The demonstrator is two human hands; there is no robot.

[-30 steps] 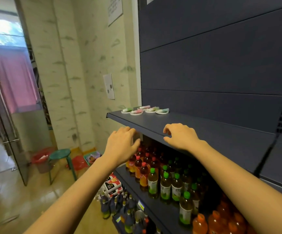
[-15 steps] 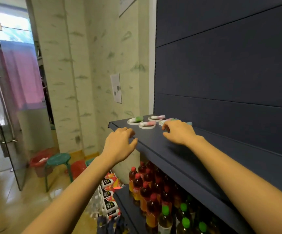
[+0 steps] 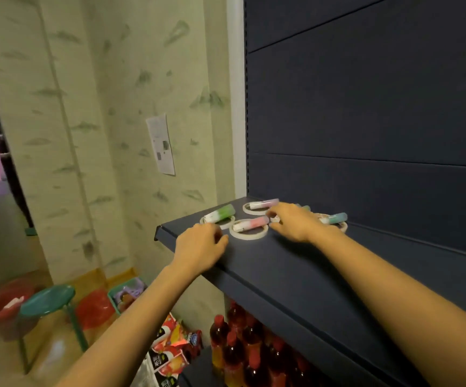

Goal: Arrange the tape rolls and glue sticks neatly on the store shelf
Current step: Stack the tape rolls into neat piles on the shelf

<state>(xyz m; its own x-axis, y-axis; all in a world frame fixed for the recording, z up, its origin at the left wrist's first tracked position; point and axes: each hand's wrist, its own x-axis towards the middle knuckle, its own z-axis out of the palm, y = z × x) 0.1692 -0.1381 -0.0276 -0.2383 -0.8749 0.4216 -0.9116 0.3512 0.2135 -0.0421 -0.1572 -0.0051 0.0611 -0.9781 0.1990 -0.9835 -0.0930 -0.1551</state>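
Reach stage. Left hand (image 3: 201,247): grip slack, empty. Right hand (image 3: 293,222) over tape roll (image 3: 275,219): grip closure unclear. Next, likely: pinch, realign.

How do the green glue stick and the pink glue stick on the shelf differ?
Colour: the green glue stick fades white to green, the pink glue stick white to pink. Place: green lies nearer the left end of the shelf, pink to its right. The left hand hides part of green's tape roll; no hand covers pink's tape roll. Both lie across white rolls.
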